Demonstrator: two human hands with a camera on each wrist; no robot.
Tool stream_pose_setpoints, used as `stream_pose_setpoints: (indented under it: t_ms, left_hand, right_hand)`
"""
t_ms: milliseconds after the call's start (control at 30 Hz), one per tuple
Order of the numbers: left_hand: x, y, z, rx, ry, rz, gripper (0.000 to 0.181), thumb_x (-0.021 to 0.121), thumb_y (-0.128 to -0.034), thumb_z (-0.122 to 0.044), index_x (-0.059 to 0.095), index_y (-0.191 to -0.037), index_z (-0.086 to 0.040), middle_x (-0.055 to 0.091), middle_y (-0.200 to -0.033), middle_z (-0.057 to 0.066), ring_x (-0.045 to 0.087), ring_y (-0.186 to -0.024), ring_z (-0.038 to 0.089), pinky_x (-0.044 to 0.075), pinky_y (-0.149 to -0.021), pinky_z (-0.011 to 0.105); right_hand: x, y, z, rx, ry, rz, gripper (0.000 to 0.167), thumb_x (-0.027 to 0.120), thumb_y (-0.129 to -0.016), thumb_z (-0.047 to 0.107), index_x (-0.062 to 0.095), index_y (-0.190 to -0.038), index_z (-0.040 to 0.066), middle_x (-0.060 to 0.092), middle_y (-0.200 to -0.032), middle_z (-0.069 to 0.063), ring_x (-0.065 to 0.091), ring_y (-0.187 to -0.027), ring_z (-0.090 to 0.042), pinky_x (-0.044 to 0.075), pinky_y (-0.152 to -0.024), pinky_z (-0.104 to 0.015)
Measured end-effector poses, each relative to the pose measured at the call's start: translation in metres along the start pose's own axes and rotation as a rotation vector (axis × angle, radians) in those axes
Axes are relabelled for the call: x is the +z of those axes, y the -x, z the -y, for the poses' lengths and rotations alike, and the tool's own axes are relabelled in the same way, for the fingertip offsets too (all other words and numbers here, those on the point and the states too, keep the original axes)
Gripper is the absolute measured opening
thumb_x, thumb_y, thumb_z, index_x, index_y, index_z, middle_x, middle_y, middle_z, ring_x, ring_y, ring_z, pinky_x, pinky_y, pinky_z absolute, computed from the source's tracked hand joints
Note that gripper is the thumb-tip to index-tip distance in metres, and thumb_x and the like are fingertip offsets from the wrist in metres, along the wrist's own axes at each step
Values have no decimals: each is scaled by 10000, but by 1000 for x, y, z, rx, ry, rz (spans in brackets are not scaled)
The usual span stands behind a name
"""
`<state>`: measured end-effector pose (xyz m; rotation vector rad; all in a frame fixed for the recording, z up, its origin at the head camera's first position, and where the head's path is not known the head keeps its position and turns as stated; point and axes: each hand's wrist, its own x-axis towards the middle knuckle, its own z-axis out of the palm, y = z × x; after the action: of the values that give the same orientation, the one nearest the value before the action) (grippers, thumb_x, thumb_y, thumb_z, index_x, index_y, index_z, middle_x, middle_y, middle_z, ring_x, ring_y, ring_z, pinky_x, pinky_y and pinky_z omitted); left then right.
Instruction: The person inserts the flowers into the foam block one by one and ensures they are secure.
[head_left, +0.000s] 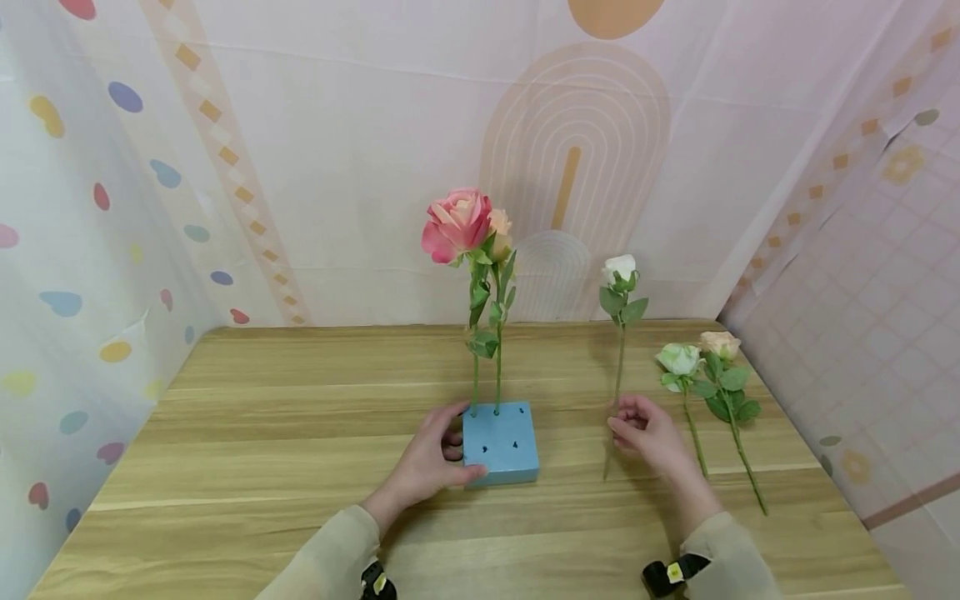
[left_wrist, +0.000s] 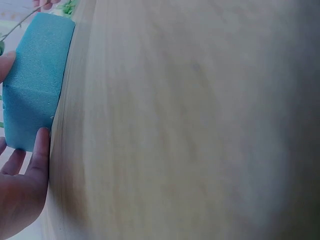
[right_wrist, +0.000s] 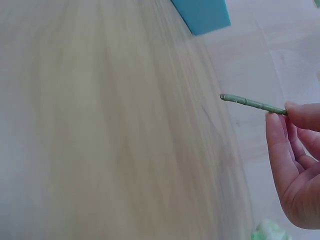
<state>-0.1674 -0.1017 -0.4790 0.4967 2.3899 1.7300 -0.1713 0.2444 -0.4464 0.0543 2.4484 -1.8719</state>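
**White rose [head_left: 621,272] pinched upright to the right of a blue foam block [head_left: 500,461] holding two roses**

The left hand [head_left: 429,457] grips the block at its left side, thumb on the near left corner and forefinger at the far left one. The right hand [head_left: 651,440], to the right of the block and apart from it, pinches the white rose's stem between thumb and fingers. That stem leans slightly, bloom uppermost, and its bare lower end juts out below the fingertips, clear of the block.

Two stems stand in the block's far edge: a large pink rose [head_left: 456,227] on the left and, just beside it, a smaller peach rose [head_left: 501,232], partly hidden by the pink bloom. Three dark holes [head_left: 515,445] show elsewhere in the block's top.

Farther right of the block, beyond the right hand, a green-tinged white rose [head_left: 680,359] and a second peach rose [head_left: 721,345] lie side by side, blooms away from the person. The block rests on a wood-grain table [head_left: 300,450]; behind it hangs a pale patterned cloth [head_left: 360,183].
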Motion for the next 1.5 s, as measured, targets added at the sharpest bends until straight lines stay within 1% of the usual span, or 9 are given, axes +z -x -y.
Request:
stream_pose_setpoints:
  t_ms: [233, 367, 500, 633, 767, 900, 1133, 1367, 1500]
  left_hand:
    - [1, -1, 1, 9, 5, -4, 940, 895, -712, -87, 384, -1500, -50, 365, -1417, 199, 523, -1056, 275, 543, -842, 380]
    - [1, -1, 2, 9, 7, -6, 951, 892, -708, -70, 372, -1505, -42, 355, -1426, 207, 524, -1061, 275, 543, -842, 391]
    - [0, -1, 1, 7, 8, -1, 941, 892, -715, -82, 378, -1503, -51, 361, -1425, 200, 525, -1062, 276, 543, -846, 386]
    - [-1, 0, -1, -1, 2, 5, 927, 894, -723, -113, 391, -1501, -71, 369, -1420, 191, 527, -1057, 279, 542, -849, 377]
    - [-1, 1, -2, -6, 0, 8, 923, 894, -726, -124, 393, -1500, -77, 371, -1419, 187, 527, -1052, 277, 540, -849, 371]
    - [-1, 1, -3, -6, 4, 6, 924, 894, -724, -115, 393, -1499, -71, 373, -1416, 187, 527, -1052, 275, 540, -848, 374]
    - [0, 0, -2, -13, 0, 7, 923, 898, -721, -122, 400, -1496, -76, 373, -1407, 185, 528, -1042, 276, 539, -842, 365]
    - [0, -1, 1, -1, -12, 4, 915, 896, -725, -125, 401, -1493, -66, 385, -1390, 192, 529, -1028, 264, 536, -839, 353]
    - [0, -1, 0, 1, -6, 4, 917, 896, -724, -124, 400, -1494, -66, 384, -1393, 189, 527, -1032, 264, 537, -840, 351]
  right_hand:
    - [15, -6, 12, -67, -28, 12, 285, 608, -942, -60, 495, -1179, -172, 562, -944, -81, 568, -799, -89, 560, -705, -240]
    - [23, -9, 20, -104, -45, 0, 260, 607, -937, -78, 504, -1157, -168, 578, -954, -103, 567, -802, -87, 558, -713, -231]
    - [32, -13, 26, -164, -48, -13, 231, 608, -925, -104, 517, -1124, -176, 583, -924, -113, 569, -777, -86, 560, -699, -230]
    - [40, -17, 34, -217, -27, -19, 202, 614, -920, -108, 534, -1096, -164, 586, -909, -129, 577, -758, -89, 580, -699, -287]
    - [49, -21, 44, -237, -20, -24, 173, 615, -923, -103, 559, -1085, -123, 584, -941, -149, 589, -775, -105, 588, -725, -352]
    - [58, -26, 53, -252, -27, -28, 156, 612, -931, -94, 571, -1081, -97, 591, -976, -171, 603, -797, -130, 588, -737, -377]
    - [69, -32, 59, -289, -21, -50, 158, 641, -919, -84, 597, -1071, -93, 610, -941, -178, 615, -790, -159, 588, -709, -317]
    - [79, -36, 63, -345, -2, -55, 155, 666, -914, -56, 627, -1063, -46, 629, -922, -167, 623, -791, -205, 590, -716, -369]
    - [84, -37, 64, -353, -4, -60, 157, 669, -911, -59, 638, -1061, -25, 628, -919, -161, 626, -798, -232, 588, -703, -318]
